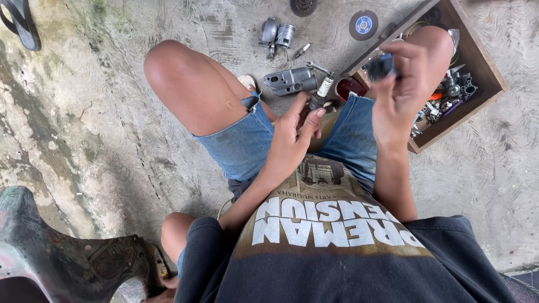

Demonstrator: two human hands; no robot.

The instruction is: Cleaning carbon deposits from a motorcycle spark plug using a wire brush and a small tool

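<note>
Holding: your right hand (405,84) is raised over the right knee, fingertips pinched together on a small dark cap-like part (381,66); keep that pinch near its rim so the part does not twist out.
Left hand: your left hand (292,134) lies low between the thighs, fingers curled loosely, tips touching a spark plug (323,92); whether it truly clamps the plug you cannot tell.
Advice: bring the two pieces together close above your lap, so that a slip drops onto cloth rather than rough floor.
Spark plug: pale ceramic barrel, metal ends, slim and cylindrical.
Grey casting (291,81): dull cast-metal housing on the concrete floor (101,129), just beyond the plug.
Piston (285,35): bright ribbed cylinder, farther out.
Wooden box (487,67): plank-sided tray by the right knee, full of small metal fittings.
Cutting disc (363,24): flat grey round beside the box's far corner.
Floor: cracked, stained, gritty.
</note>
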